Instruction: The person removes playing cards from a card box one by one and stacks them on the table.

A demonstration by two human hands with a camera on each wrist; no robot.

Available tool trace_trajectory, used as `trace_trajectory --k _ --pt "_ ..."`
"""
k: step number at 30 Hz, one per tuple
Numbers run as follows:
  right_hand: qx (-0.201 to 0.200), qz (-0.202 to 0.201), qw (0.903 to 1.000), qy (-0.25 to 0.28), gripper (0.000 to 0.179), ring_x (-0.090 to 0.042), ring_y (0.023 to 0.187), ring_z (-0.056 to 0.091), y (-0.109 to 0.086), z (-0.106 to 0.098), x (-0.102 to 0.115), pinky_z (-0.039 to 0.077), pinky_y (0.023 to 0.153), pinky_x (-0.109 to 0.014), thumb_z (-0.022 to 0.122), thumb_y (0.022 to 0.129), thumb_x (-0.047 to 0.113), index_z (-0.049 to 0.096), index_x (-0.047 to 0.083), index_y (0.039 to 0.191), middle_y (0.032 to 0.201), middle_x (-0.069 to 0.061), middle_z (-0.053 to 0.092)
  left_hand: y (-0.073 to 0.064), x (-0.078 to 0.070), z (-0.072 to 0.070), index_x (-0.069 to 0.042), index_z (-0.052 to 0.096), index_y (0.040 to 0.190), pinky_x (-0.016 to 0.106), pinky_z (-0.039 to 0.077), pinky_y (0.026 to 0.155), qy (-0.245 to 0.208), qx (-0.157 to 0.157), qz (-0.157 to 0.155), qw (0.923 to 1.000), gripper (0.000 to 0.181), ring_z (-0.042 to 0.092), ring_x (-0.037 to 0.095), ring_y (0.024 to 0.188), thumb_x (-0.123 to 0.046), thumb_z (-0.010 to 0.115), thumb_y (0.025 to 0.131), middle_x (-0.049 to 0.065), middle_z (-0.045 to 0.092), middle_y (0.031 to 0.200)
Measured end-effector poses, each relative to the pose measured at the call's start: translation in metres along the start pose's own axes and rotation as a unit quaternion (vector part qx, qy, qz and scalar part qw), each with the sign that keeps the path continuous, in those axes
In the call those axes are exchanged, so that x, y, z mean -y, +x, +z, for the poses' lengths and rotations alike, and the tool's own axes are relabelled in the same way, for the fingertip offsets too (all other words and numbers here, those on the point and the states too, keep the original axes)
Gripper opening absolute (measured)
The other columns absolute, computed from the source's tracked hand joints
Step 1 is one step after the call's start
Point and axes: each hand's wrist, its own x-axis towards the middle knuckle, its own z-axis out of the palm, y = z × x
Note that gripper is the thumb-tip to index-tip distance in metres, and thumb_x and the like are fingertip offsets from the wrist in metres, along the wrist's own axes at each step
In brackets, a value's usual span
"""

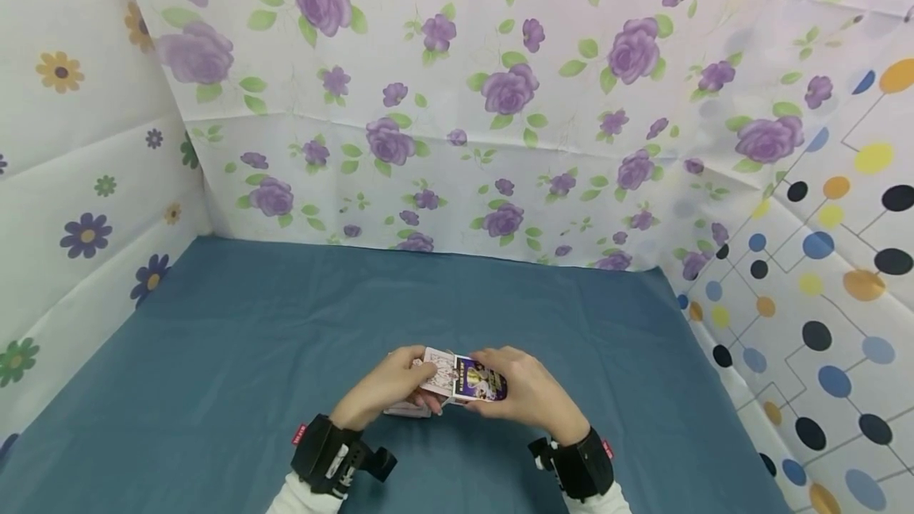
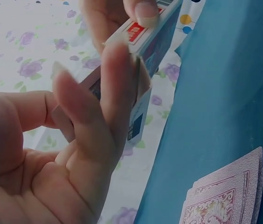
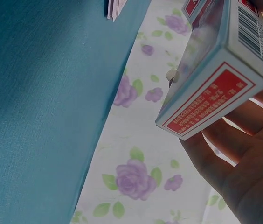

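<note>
Plainly, right hand (image 1: 526,389) gripping box (image 1: 480,381), barcode (image 3: 251,32), red label (image 3: 208,100), left hand (image 1: 385,384) pinching cards (image 1: 441,365)

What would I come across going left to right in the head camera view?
Daisy-print cloth → left hand → card box → right hand → dotted cloth.

Blue cloth (image 1: 286,324), lightly creased, spreads flat. Directly upon it lies an uneven stack of red-patterned playing cards (image 2: 218,200).
</note>
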Motion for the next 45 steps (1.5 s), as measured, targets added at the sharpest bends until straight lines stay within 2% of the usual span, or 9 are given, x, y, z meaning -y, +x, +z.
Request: trace_trajectory --k 6,12,19,24,30,33,36,42,45 --pt "-0.005 0.006 1.0 0.003 0.058 -0.012 0.094 0.064 0.0 -0.002 -0.001 0.051 0.075 -0.027 0.077 0.08 0.045 0.063 0.013 0.126 0.116 -0.004 0.068 0.001 0.001 -0.005 0.009 0.044 0.13 0.032 0.056 0.069 -0.028 0.004 -0.014 0.9995 0.036 0.071 0.017 0.072 -0.014 0.034 0.104 0.024 0.069 0.097" --pt "-0.004 0.007 1.0 0.002 0.058 -0.009 0.088 0.062 0.0 -0.001 -0.001 0.049 0.071 -0.024 0.077 0.079 0.045 0.064 0.013 0.126 0.112 -0.004 0.069 -0.002 0.001 -0.01 0.008 0.038 0.131 0.034 0.057 0.074 -0.039 -0.001 -0.013 0.9991 0.035 0.072 0.019 0.076 -0.014 0.033 0.104 0.027 0.067 0.104" --pt "-0.009 0.007 0.9999 0.004 0.058 -0.009 0.088 0.062 0.001 -0.001 -0.002 0.048 0.07 -0.023 0.075 0.081 0.048 0.063 0.013 0.127 0.113 -0.003 0.069 -0.001 0.001 -0.015 0.007 0.035 0.126 0.037 0.054 0.072 -0.045 -0.006 -0.007 0.999 0.03 0.073 0.024 0.079 -0.014 0.035 0.105 0.022 0.068 0.1" --pt "-0.007 0.013 0.9999 0.001 0.057 -0.008 0.086 0.061 0.0 -0.002 -0.003 0.048 0.07 -0.023 0.076 0.08 0.046 0.064 0.014 0.126 0.112 -0.003 0.069 -0.003 0.003 -0.024 0.009 0.037 0.127 0.038 0.054 0.08 -0.041 -0.015 0.009 0.999 0.031 0.074 0.027 0.08 -0.011 0.042 0.103 0.021 0.072 0.091" --pt "-0.004 0.019 0.9998 0.005 0.057 -0.007 0.085 0.06 0.0 -0.001 -0.003 0.047 0.069 -0.021 0.077 0.079 0.046 0.064 0.015 0.125 0.112 -0.002 0.069 -0.006 0.002 -0.035 0.009 0.045 0.126 0.034 0.055 0.075 -0.02 -0.053 0.004 0.9984 0.041 0.07 0.015 0.071 -0.007 0.062 0.092 0.006 0.072 0.076" --pt "-0.009 0.017 0.9998 0.005 0.057 -0.008 0.087 0.061 0.0 0.0 -0.003 0.048 0.069 -0.022 0.077 0.079 0.046 0.064 0.015 0.125 0.113 -0.003 0.069 -0.007 0.001 -0.038 0.009 0.045 0.133 0.033 0.054 0.079 -0.024 -0.065 0.003 0.9976 0.048 0.068 0.009 0.071 -0.01 0.063 0.092 0.001 0.072 0.076" --pt "-0.013 0.016 0.9998 0.002 0.057 -0.009 0.088 0.061 0.001 0.0 -0.003 0.049 0.07 -0.023 0.077 0.079 0.046 0.064 0.015 0.125 0.112 -0.003 0.069 -0.008 0.002 -0.04 0.009 0.047 0.134 0.033 0.054 0.082 -0.033 -0.084 0.007 0.9959 0.047 0.068 0.008 0.076 -0.014 0.06 0.095 0.001 0.071 0.082" --pt "-0.01 0.018 0.9998 -0.001 0.059 -0.009 0.088 0.061 0.001 0.0 -0.004 0.049 0.071 -0.023 0.077 0.078 0.047 0.064 0.014 0.125 0.113 -0.003 0.069 -0.005 0.009 -0.044 0.006 0.065 0.109 0.026 0.05 0.068 -0.009 -0.169 0.006 0.9855 0.029 0.064 0.014 0.073 -0.019 0.06 0.096 0.002 0.065 0.077" --pt "-0.005 0.024 0.9997 -0.001 0.059 -0.009 0.088 0.061 0.0 0.0 -0.004 0.048 0.071 -0.023 0.076 0.079 0.048 0.064 0.015 0.126 0.114 -0.003 0.069 -0.002 0.015 -0.047 0.004 0.067 0.111 0.027 0.049 0.066 -0.001 -0.209 -0.006 0.9779 0.029 0.061 0.014 0.072 -0.02 0.061 0.096 0.001 0.063 0.075"
